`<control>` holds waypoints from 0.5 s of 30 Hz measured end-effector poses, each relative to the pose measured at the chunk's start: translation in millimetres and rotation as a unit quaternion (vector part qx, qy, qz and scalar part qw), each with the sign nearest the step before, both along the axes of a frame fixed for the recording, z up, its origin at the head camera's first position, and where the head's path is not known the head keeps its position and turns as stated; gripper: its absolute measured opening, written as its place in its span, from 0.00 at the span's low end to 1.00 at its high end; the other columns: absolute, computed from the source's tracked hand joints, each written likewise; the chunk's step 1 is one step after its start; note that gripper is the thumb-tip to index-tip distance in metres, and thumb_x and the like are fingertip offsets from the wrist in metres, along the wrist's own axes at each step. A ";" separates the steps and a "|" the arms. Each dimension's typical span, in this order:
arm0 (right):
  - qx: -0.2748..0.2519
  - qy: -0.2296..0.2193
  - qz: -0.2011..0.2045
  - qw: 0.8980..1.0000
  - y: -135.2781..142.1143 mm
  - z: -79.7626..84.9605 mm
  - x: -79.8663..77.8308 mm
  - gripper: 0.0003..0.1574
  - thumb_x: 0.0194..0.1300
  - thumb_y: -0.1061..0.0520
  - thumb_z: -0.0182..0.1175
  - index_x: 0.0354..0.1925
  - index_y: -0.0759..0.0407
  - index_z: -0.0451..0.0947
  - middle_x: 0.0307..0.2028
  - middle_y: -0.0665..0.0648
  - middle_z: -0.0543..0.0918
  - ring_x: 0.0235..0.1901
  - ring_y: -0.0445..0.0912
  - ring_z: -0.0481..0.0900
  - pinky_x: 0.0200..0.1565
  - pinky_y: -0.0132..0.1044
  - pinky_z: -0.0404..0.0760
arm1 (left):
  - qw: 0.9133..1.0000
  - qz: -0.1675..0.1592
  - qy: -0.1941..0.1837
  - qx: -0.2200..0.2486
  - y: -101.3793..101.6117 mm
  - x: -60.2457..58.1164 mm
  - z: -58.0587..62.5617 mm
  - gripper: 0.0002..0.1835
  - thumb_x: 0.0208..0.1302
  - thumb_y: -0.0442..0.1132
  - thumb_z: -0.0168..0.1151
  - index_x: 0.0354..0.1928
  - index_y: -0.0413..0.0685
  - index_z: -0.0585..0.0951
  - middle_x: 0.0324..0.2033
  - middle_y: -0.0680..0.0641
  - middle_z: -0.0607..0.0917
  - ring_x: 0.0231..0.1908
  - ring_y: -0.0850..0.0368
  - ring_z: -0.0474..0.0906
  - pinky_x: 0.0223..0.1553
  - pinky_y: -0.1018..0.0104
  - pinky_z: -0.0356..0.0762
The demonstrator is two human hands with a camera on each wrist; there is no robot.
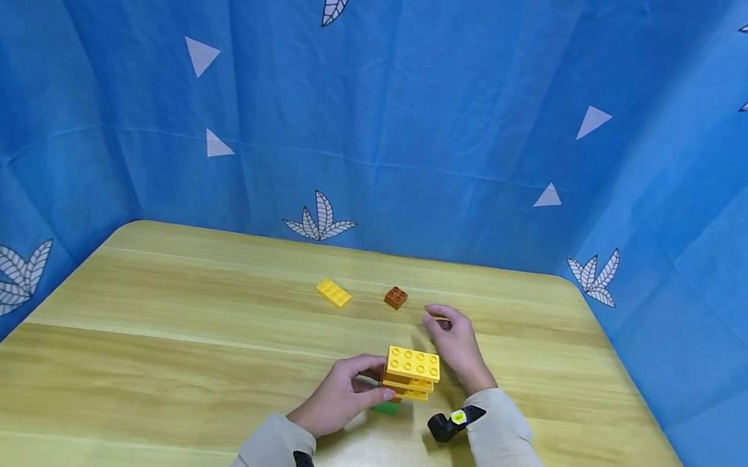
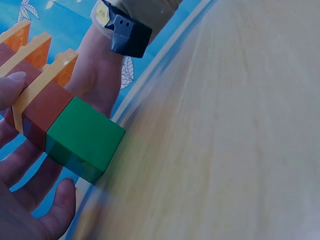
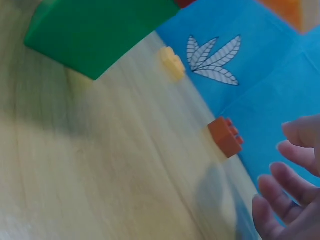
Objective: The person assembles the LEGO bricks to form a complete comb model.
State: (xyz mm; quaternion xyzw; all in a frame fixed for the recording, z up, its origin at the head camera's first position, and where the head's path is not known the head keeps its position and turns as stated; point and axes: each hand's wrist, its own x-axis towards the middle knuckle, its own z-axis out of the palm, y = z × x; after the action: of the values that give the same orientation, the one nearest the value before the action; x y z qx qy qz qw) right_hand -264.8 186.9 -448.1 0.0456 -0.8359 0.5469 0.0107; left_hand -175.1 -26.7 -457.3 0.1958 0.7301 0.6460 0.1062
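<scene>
My left hand (image 1: pixel 337 398) grips a tower of toy building bricks (image 1: pixel 413 365) by its left side. Yellow eight-stud plates (image 2: pixel 47 80) alternate with brown bricks (image 2: pixel 47 107) in the tower, and a green brick (image 2: pixel 85 137) forms its bottom end. In the left wrist view the thumb presses on the tower's side. My right hand (image 1: pixel 462 347) holds nothing and hovers beyond the tower, its fingers loosely bent. Nearest to it is a loose brown four-stud brick (image 1: pixel 396 297), lying apart from the fingertips (image 3: pixel 267 192) on the table.
A loose yellow plate (image 1: pixel 333 293) lies left of the brown brick on the wooden table (image 1: pixel 172 364). Blue cloth (image 1: pixel 384 102) with leaf and triangle prints hangs behind the table and along its sides. Each wrist wears a black strapped camera (image 1: pixel 448 424).
</scene>
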 end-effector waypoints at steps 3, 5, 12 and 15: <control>0.033 -0.004 0.001 0.999 -3.1 -3.6 -3.2 0.23 0.68 0.55 0.55 0.59 0.62 0.73 0.57 0.62 0.73 0.48 0.53 0.77 0.47 0.41 0.78 | 1.000 -0.001 0.001 -0.001 -0.5 0.4 -0.3 0.20 0.60 0.44 0.65 0.55 0.57 0.77 0.48 0.54 0.81 0.49 0.57 0.77 0.48 0.66 0.77; 0.058 0.000 -0.001 0.998 -5.7 -5.9 -5.8 0.24 0.68 0.53 0.55 0.60 0.59 0.72 0.58 0.62 0.72 0.50 0.54 0.77 0.49 0.45 0.78 | 1.000 -0.001 0.003 0.000 -0.8 0.2 -0.6 0.20 0.60 0.44 0.65 0.55 0.56 0.78 0.48 0.53 0.81 0.49 0.57 0.77 0.48 0.65 0.77; 0.109 0.036 0.001 0.993 -14.3 -9.1 -14.3 0.27 0.68 0.55 0.56 0.62 0.60 0.70 0.56 0.64 0.70 0.51 0.57 0.76 0.51 0.51 0.77 | 1.000 -0.003 0.001 0.001 -1.2 0.0 1.0 0.20 0.60 0.45 0.65 0.55 0.58 0.78 0.47 0.54 0.81 0.49 0.57 0.76 0.49 0.65 0.76; 0.129 0.040 0.003 0.991 -18.0 -9.4 -17.9 0.29 0.67 0.54 0.56 0.64 0.59 0.68 0.57 0.63 0.70 0.52 0.57 0.74 0.52 0.52 0.76 | 1.000 -0.004 0.004 0.002 -1.3 0.4 1.7 0.20 0.60 0.45 0.65 0.55 0.57 0.78 0.48 0.54 0.81 0.49 0.57 0.77 0.49 0.66 0.76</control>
State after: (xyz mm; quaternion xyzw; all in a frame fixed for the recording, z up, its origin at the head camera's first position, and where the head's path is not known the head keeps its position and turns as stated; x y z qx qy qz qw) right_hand -282.7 168.9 -457.5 0.0715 -0.8982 0.4322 0.0366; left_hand -174.7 -28.0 -455.6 0.2016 0.7283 0.6464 0.1053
